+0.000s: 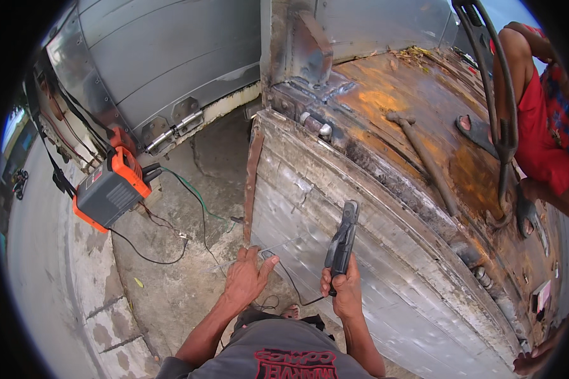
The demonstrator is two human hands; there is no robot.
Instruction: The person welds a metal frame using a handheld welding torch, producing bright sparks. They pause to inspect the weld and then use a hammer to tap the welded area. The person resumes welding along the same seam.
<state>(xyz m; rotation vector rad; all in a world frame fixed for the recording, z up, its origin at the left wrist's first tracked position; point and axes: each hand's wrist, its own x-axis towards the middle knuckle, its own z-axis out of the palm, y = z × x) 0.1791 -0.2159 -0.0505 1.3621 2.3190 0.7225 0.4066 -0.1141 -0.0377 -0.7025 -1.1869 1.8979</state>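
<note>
My right hand point(346, 287) is wrapped round the dark handle of a welding electrode holder point(342, 243), its jaw end pointing up in front of the grey metal panel point(310, 221). A black cable runs from the holder's lower end towards the left. Beside the panel's lower left edge, my left hand point(245, 276) has curled fingers and a raised thumb. Thin pale welding rods point(286, 244) seem to pass through its grip, showing faintly on both sides. No rod can be made out in the holder's jaw.
An orange and grey welding machine point(114, 186) with cables stands at left, by a hinged metal door point(177, 126). On the rusty bed point(385, 88) lies a hammer point(423, 161). A person in red shorts point(544, 139) is at right, near a long metal bar point(506, 139).
</note>
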